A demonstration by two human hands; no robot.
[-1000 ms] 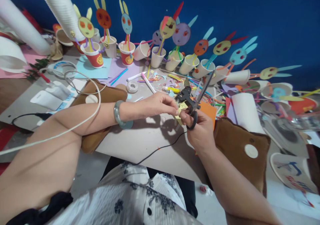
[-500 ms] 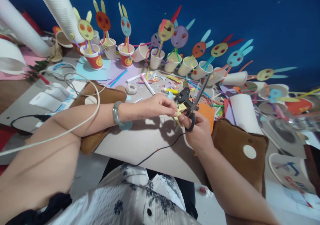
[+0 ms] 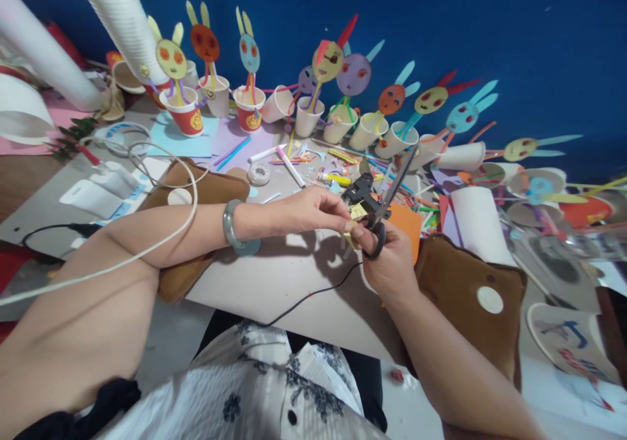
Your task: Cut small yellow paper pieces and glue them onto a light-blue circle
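Over the desk, my left hand [image 3: 318,210] pinches a small yellow paper piece [image 3: 353,226] between thumb and fingertips. My right hand [image 3: 390,264] grips black-handled scissors [image 3: 394,188] whose blades point up and away; its thumb and fingertip touch the same paper. The hands meet at that piece, and its exact outline is partly hidden by the fingers. Just behind them lies a black glue gun [image 3: 361,188], with more yellow paper [image 3: 360,210] beneath or beside it.
Paper cups with rabbit-faced paper figures [image 3: 307,117] line the blue wall. Paper scraps, markers [image 3: 292,167] and a tape roll [image 3: 258,173] litter the desk behind my hands. Brown cushions [image 3: 470,296] lie on both sides. A white cable [image 3: 147,251] crosses over my left arm; a black cord [image 3: 313,291] runs to the desk's front edge.
Both hands stay together at the yellow paper, with only slight shifts of the fingers. The scissors remain in my right hand. The view has tilted slightly.
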